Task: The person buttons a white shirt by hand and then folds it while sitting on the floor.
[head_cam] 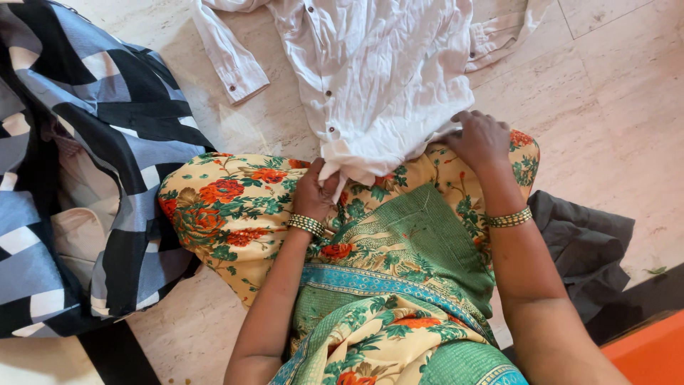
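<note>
On the pale marble floor (613, 100), your left hand (313, 192) pinches the white shirt (377, 78) hem shut; your right hand (481, 141) presses it, fingers curled.

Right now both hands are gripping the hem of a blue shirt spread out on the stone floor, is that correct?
Not quite: the shirt is white, not blue. The head view shows the left hand and right hand at its hem, with the shirt spread on the stone floor.
</note>
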